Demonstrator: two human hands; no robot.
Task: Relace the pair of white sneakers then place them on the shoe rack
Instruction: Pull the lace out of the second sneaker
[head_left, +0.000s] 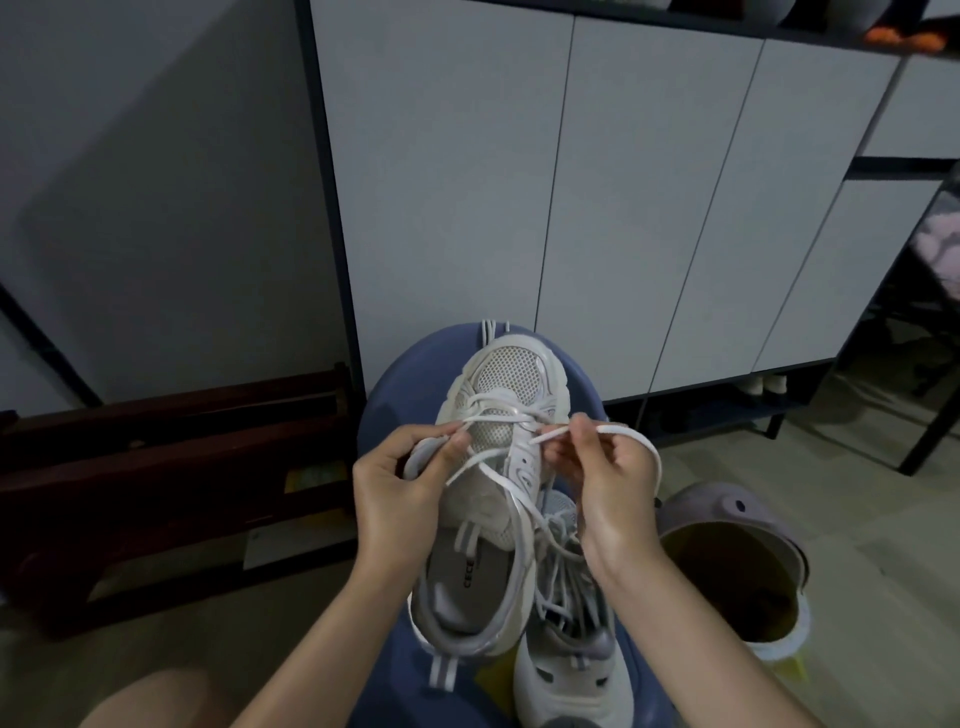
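Head view: at frame centre a white mesh sneaker (493, 467) rests on a blue rounded stool (395, 395). The left hand (400, 493) pinches its white lace (483, 460) at the eyelets; the right hand (608, 483) pinches the lace's other end. The second white sneaker (569, 649) lies lower right, partly hidden beneath the first and the right forearm.

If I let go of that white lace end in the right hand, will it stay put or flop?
The thin white shoelace arcs limply over the right hand, so it likely flops. Probably very light. The white mesh sneaker should hold its threaded part.
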